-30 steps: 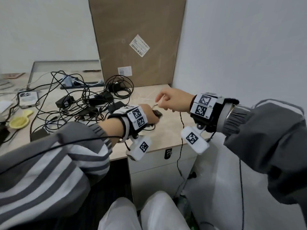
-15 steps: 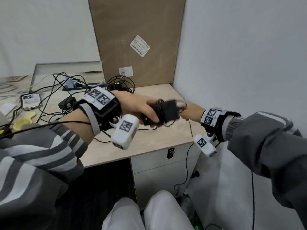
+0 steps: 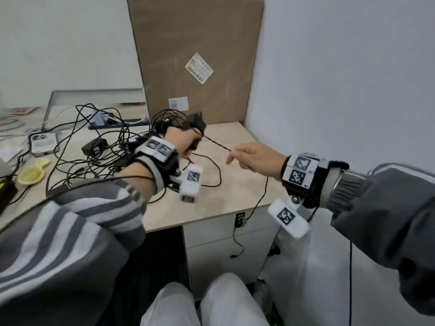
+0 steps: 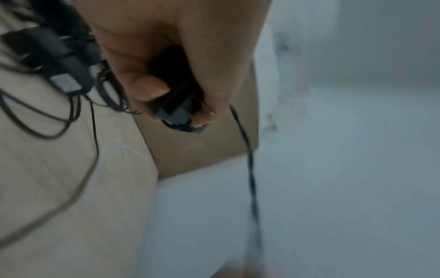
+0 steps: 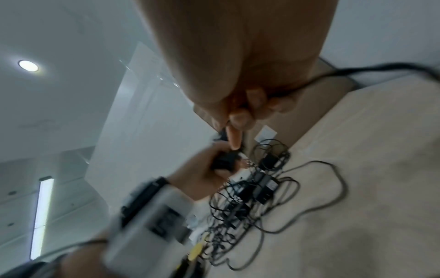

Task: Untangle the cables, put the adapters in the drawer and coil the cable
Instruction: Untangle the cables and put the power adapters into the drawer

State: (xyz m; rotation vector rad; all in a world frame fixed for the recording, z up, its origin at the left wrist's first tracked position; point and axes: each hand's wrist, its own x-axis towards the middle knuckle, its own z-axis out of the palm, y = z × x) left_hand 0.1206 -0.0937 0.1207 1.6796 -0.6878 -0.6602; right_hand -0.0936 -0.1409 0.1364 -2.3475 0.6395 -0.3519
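A black power adapter (image 3: 196, 123) is gripped in the left hand (image 3: 182, 141), raised above the back of the pale worktop (image 3: 211, 208) in front of a tall cardboard box (image 3: 197, 57). In the left wrist view the fingers (image 4: 152, 88) are seen curled round the adapter's body, its end protruding past the fingertips. A thin black cable (image 3: 215, 143) is stretched taut from the adapter, slanting down to the right hand (image 3: 255, 157), where it is pinched between thumb and curled fingers with the index finger extended toward the left hand; from there the cable is carried over the worktop's front edge and hangs in front of the white drawer unit (image 3: 226, 245). Both forearms are held out over the worktop, the left reaching farther back, the right level near the right-hand edge. Behind and to the left of the left hand a tangle of black cables and adapters (image 3: 101, 147) is spread across the worktop. A phone (image 3: 43, 143) and a yellow object (image 3: 33, 174) lie at the left side.
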